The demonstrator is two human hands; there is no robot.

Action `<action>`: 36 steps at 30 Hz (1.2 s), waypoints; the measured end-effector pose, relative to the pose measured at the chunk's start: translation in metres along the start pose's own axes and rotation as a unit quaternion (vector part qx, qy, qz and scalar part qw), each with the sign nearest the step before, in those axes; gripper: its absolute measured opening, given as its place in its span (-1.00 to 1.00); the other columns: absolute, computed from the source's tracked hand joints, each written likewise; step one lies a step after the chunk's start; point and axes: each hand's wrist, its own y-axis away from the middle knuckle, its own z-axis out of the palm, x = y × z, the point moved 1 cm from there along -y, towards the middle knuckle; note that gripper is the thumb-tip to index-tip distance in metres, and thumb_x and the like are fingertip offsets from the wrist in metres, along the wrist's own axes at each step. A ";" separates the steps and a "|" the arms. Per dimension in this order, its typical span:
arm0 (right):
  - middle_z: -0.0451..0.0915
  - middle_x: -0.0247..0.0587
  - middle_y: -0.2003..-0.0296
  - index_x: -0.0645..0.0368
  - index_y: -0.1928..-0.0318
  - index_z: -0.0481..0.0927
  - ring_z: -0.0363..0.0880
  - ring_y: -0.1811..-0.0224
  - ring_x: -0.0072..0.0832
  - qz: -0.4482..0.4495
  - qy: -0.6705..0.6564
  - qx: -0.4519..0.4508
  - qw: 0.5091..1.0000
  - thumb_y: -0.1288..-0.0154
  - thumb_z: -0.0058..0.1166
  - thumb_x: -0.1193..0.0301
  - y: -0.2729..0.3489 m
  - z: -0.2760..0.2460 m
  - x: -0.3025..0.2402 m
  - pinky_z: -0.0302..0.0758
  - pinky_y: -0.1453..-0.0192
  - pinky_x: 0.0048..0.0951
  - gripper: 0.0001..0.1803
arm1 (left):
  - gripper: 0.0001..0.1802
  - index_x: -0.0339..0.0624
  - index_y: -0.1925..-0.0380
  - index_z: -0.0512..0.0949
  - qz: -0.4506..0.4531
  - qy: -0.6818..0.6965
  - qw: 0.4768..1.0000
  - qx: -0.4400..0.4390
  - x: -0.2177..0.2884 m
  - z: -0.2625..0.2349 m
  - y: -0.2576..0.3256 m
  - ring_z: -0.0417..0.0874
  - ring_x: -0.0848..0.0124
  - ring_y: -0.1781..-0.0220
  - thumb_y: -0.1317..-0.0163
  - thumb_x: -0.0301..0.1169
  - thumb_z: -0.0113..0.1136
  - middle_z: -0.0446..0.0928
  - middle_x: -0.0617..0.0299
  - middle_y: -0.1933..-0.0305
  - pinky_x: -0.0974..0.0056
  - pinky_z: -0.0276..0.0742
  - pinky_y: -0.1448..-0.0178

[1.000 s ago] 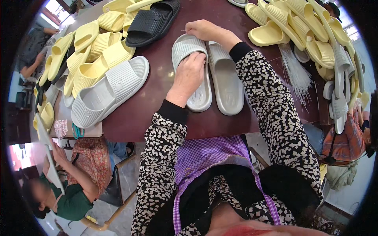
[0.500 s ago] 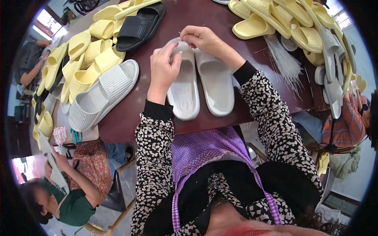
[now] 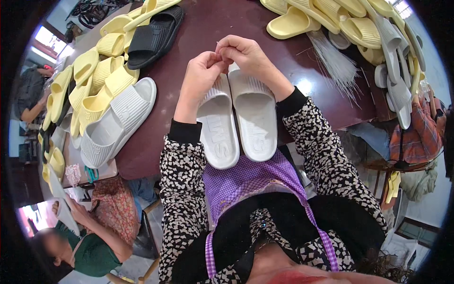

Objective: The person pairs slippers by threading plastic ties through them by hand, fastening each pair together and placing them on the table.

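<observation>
A pair of light grey slide slippers lies side by side in front of me, the left slipper [image 3: 219,135] and the right slipper [image 3: 257,124], heels toward me past the table's near edge. My left hand [image 3: 198,78] and my right hand [image 3: 253,59] meet above their far ends. Both are closed in a pinch, fingertips touching. A tiny pale tip shows above the right fingers; what they pinch is too small to name. My hands hide the far end of the left slipper.
Another grey pair [image 3: 118,120] rests at left, beside stacked yellow slippers [image 3: 111,45] and a black slipper [image 3: 156,38]. Clear thin strands [image 3: 333,61] lie at right on the dark red table [image 3: 189,28], near a pile of yellow and grey slippers [image 3: 362,33]. People sit on both sides.
My hands have come together, the left moving right to meet the right. The grey pair has shifted toward me, its heels now beyond the table edge.
</observation>
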 end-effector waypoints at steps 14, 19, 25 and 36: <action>0.64 -0.31 0.40 0.24 0.29 0.63 0.57 0.38 -0.60 -0.053 0.138 0.131 0.980 -0.18 0.15 0.56 0.026 -0.007 -0.004 0.49 0.26 -0.57 -0.92 | -0.91 -0.27 0.32 0.56 -0.031 0.141 0.988 0.052 -0.001 -0.004 -0.005 0.33 0.71 0.64 -0.25 -0.47 0.15 0.47 0.39 0.56 0.60 0.18 0.57; 0.65 -0.30 0.42 0.18 0.35 0.65 0.55 0.40 -0.49 -0.129 0.249 0.123 0.952 -0.11 0.21 0.52 0.027 -0.009 -0.008 0.44 0.19 -0.47 -0.93 | -0.90 -0.28 0.31 0.56 -0.017 0.154 0.987 0.051 0.003 -0.001 -0.003 0.31 0.72 0.64 -0.26 -0.48 0.14 0.47 0.39 0.55 0.59 0.19 0.58; 0.64 -0.35 0.43 0.13 0.37 0.65 0.53 0.41 -0.48 -0.144 0.278 0.126 0.941 -0.10 0.22 0.49 0.025 -0.011 -0.005 0.35 0.10 -0.44 -0.94 | -0.89 -0.31 0.27 0.56 -0.008 0.158 0.987 0.025 0.003 -0.001 -0.004 0.31 0.72 0.63 -0.27 -0.49 0.12 0.48 0.38 0.50 0.59 0.20 0.56; 0.58 -0.42 0.50 0.08 0.37 0.66 0.51 0.43 -0.51 -0.178 0.327 0.126 0.919 -0.07 0.22 0.50 0.025 -0.012 -0.002 0.28 0.08 -0.45 -0.92 | -0.88 -0.32 0.26 0.57 -0.008 0.154 0.988 0.008 0.000 -0.002 -0.003 0.31 0.73 0.61 -0.28 -0.50 0.11 0.49 0.40 0.48 0.59 0.22 0.53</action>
